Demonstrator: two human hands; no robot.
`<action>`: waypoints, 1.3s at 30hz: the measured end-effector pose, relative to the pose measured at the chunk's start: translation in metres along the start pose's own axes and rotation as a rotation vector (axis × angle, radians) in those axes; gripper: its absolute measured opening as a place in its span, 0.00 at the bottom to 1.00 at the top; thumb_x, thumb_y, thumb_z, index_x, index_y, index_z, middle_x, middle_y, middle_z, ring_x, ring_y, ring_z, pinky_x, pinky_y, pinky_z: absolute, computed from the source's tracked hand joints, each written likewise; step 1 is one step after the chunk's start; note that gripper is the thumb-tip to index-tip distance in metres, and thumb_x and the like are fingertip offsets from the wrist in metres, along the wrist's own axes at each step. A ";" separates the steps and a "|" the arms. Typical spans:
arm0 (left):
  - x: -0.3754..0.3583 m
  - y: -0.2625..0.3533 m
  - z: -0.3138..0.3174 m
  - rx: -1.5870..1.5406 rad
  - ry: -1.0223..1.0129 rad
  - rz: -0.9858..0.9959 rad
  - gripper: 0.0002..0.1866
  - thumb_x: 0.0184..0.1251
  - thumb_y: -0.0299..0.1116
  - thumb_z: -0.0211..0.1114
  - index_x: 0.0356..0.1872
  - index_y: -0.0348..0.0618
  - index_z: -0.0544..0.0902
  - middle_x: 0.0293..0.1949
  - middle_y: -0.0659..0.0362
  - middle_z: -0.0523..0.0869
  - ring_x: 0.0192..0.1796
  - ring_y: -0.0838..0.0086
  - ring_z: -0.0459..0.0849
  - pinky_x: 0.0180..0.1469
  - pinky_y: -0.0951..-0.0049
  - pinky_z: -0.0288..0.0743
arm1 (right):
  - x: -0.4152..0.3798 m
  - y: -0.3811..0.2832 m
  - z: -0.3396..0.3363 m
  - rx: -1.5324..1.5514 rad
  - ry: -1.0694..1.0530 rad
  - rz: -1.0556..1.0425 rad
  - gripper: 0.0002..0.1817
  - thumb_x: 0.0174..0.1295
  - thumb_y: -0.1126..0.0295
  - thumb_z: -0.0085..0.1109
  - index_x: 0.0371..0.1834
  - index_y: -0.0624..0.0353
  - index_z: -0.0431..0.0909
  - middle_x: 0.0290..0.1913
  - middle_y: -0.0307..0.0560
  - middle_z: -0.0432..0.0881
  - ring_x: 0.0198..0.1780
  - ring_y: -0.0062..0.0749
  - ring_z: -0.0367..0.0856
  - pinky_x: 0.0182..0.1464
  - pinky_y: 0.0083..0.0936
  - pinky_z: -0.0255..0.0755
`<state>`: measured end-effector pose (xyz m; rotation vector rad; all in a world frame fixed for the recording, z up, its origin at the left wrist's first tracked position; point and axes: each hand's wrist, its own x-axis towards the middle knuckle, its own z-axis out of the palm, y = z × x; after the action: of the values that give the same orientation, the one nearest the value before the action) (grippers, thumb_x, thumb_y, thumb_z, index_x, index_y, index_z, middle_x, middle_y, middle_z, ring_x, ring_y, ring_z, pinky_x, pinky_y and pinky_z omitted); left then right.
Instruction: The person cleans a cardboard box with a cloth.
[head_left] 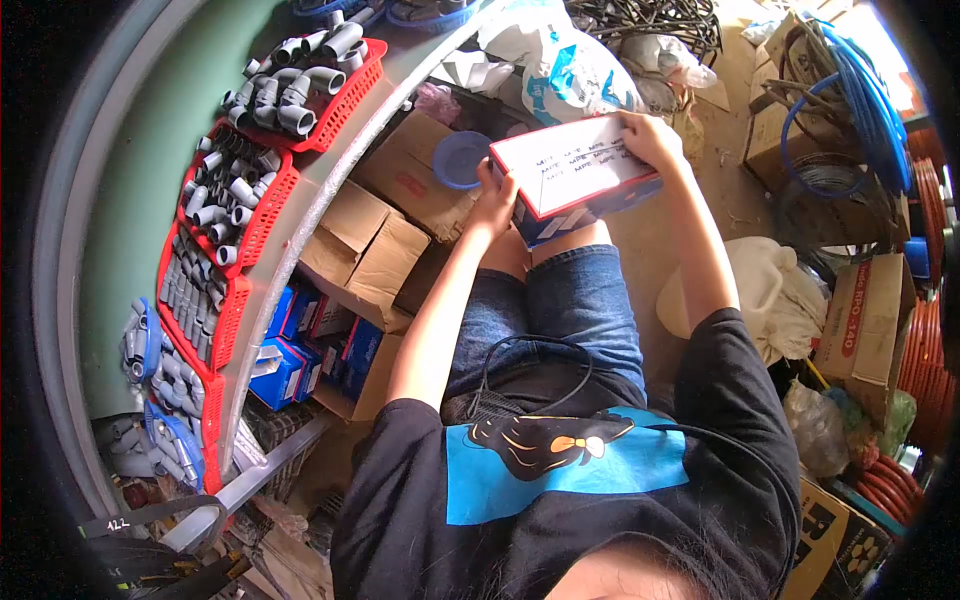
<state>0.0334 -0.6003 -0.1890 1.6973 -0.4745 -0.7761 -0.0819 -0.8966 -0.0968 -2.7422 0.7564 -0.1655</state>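
A box with a white top, red edges and dark blue sides is held out above my knees. Rows of short handwritten-looking marks cover its white face. My left hand grips the near left corner, thumb and fingers on either side of the edge. At the far right corner my right hand is wrapped over the edge. The underside of the box and some of my fingers are hidden.
Red baskets of grey pipe fittings line the shelf on the left. Below them are open cardboard boxes and blue boxes. A blue hose coil and a carton stand on the right.
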 end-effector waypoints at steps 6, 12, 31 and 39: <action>0.005 0.023 0.006 0.141 0.076 0.058 0.47 0.68 0.68 0.51 0.76 0.49 0.45 0.59 0.27 0.78 0.64 0.36 0.77 0.65 0.49 0.69 | -0.015 0.058 0.021 0.175 0.001 0.150 0.25 0.59 0.59 0.56 0.61 0.50 0.81 0.52 0.55 0.86 0.56 0.50 0.84 0.58 0.37 0.77; -0.010 0.028 0.010 -0.017 0.128 0.102 0.49 0.68 0.60 0.61 0.76 0.45 0.45 0.57 0.37 0.81 0.61 0.46 0.81 0.64 0.56 0.72 | -0.047 0.121 0.042 0.522 -0.102 0.455 0.22 0.70 0.52 0.48 0.48 0.58 0.85 0.38 0.49 0.86 0.38 0.37 0.84 0.43 0.32 0.75; -0.302 0.178 -0.192 0.925 0.509 0.650 0.51 0.36 0.63 0.77 0.64 0.43 0.77 0.58 0.45 0.81 0.56 0.49 0.83 0.57 0.54 0.78 | -0.162 0.116 0.100 1.618 -0.255 0.793 0.20 0.72 0.59 0.52 0.61 0.55 0.80 0.57 0.45 0.85 0.29 0.20 0.80 0.33 0.18 0.79; -0.349 0.164 -0.228 1.406 0.328 -0.340 0.50 0.36 0.36 0.80 0.70 0.70 0.70 0.51 0.50 0.77 0.45 0.43 0.84 0.45 0.47 0.80 | -0.125 0.032 0.108 1.875 0.216 0.793 0.19 0.72 0.56 0.51 0.55 0.56 0.81 0.54 0.48 0.86 0.39 0.33 0.86 0.38 0.30 0.82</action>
<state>-0.0346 -0.2523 0.0843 3.2087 -0.5350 -0.3107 -0.1847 -0.8317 -0.2133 -0.6168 0.8953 -0.5819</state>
